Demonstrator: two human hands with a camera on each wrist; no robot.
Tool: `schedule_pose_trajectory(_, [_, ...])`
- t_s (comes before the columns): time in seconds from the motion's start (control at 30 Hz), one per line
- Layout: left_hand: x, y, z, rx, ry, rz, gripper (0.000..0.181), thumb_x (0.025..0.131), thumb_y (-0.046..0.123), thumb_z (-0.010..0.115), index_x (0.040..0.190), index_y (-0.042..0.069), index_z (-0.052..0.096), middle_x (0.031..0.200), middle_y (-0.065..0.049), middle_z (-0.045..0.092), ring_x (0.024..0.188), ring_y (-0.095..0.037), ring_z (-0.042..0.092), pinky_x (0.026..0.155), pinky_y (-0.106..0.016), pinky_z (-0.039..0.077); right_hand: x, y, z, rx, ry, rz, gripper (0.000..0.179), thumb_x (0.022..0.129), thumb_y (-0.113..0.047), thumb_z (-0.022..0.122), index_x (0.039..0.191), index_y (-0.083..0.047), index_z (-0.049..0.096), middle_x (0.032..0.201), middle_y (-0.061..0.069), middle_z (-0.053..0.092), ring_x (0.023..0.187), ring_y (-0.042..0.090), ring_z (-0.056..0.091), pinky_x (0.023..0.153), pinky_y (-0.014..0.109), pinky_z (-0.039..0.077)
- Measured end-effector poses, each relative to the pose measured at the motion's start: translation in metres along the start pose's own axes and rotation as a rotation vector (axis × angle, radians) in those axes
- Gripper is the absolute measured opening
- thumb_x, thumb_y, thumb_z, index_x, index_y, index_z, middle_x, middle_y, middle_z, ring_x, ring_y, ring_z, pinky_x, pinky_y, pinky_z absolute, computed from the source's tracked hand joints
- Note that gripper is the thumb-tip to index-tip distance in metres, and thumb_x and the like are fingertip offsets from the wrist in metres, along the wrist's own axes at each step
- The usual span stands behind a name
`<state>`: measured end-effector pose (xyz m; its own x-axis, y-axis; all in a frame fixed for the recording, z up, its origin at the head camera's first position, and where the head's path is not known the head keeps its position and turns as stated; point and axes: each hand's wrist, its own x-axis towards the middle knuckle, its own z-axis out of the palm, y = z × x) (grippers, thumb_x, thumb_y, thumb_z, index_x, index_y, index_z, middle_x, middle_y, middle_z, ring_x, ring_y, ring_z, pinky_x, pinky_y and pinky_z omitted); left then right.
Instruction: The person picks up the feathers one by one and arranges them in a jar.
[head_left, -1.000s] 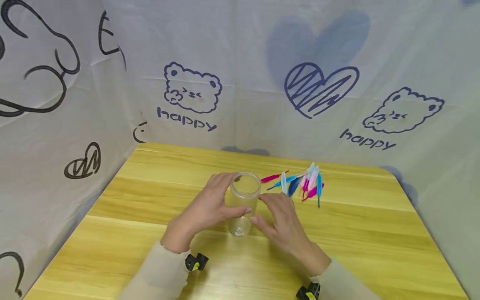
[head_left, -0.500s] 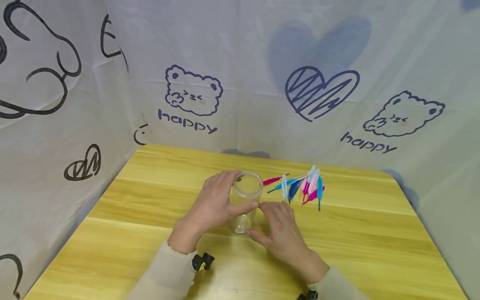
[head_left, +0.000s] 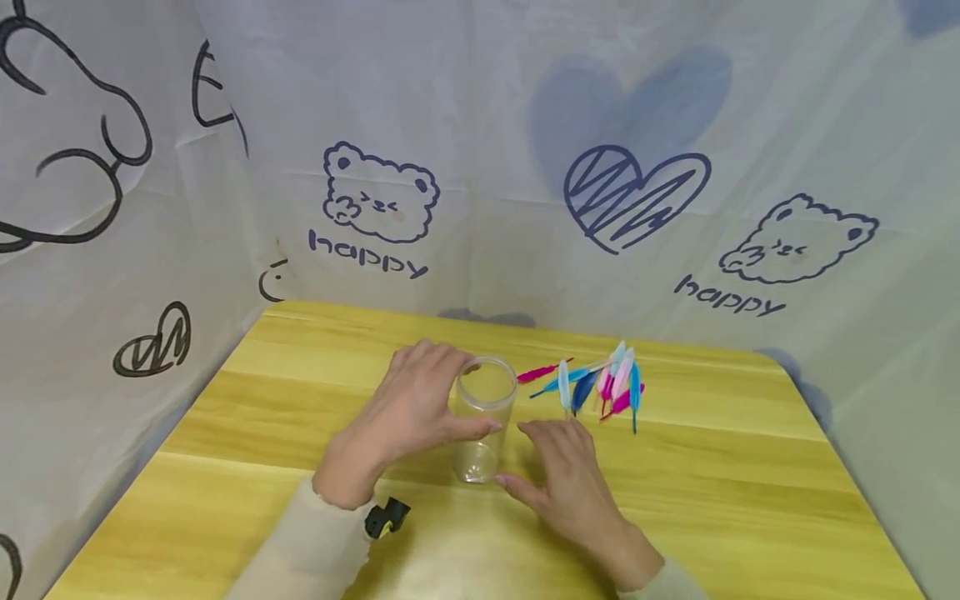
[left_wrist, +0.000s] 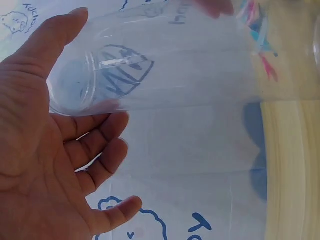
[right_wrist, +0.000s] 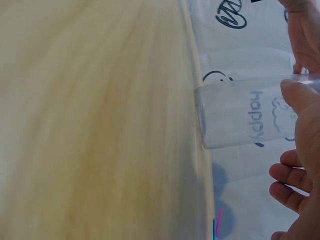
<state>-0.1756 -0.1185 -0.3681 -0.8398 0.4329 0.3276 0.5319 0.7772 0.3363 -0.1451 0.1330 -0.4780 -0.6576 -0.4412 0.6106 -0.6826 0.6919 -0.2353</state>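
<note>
A clear plastic jar (head_left: pixel 486 421), without a lid, stands upright near the middle of the table in the head view. My left hand (head_left: pixel 412 408) grips it just below the rim, thumb across the front and fingers at the far left side. The left wrist view has this hand (left_wrist: pixel 60 130) with the thumb above the jar (left_wrist: pixel 170 65) and the other fingers loosely bent. My right hand (head_left: pixel 570 475) is at the jar's right side, its thumb tip close to the base and its fingers spread apart from the wall. Whether the thumb touches is unclear.
Several colored feathers, among them a pink feather (head_left: pixel 538 373) and a dark blue feather (head_left: pixel 584 392), lie on the wooden table (head_left: pixel 750 467) behind and right of the jar. A white printed cloth (head_left: pixel 480 108) hangs along the table's back and sides.
My right hand has drawn slightly down and away from the jar's side, its fingers lower now. The left hand keeps its grip on the jar. The head view has tilted slightly up.
</note>
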Motion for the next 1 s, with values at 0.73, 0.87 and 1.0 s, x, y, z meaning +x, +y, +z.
schedule_pose_trajectory(0.73, [0.009,0.003,-0.003,0.027,-0.028,0.076,0.079,0.079,0.068,0.083,0.132,0.011,0.066,0.128,-0.003,0.069,0.124,-0.026,0.058,0.110,-0.049,0.042,-0.039,0.026,-0.040,-0.278,-0.477,0.194,0.088,0.089,-0.075,0.065,0.148,-0.010,0.057,0.151,0.016,0.056,0.138,0.041,0.052,0.111,0.075,0.036])
schedule_pose_trajectory(0.87, [0.011,0.005,-0.002,0.022,-0.022,0.083,0.080,0.079,0.068,0.083,0.134,0.012,0.065,0.129,-0.002,0.069,0.125,-0.026,0.057,0.112,-0.050,0.042,-0.047,0.037,-0.046,-0.306,-0.501,0.220,0.088,0.092,-0.077,0.058,0.147,-0.009,0.057,0.150,0.016,0.057,0.137,0.040,0.053,0.108,0.076,0.038])
schedule_pose_trajectory(1.0, [0.011,0.005,-0.002,0.019,-0.026,0.075,0.081,0.079,0.068,0.083,0.134,0.011,0.065,0.129,-0.003,0.068,0.127,-0.027,0.057,0.114,-0.051,0.041,-0.051,0.049,-0.053,-0.328,-0.510,0.250,0.084,0.095,-0.074,0.057,0.146,-0.007,0.057,0.148,0.016,0.059,0.135,0.041,0.056,0.107,0.073,0.041])
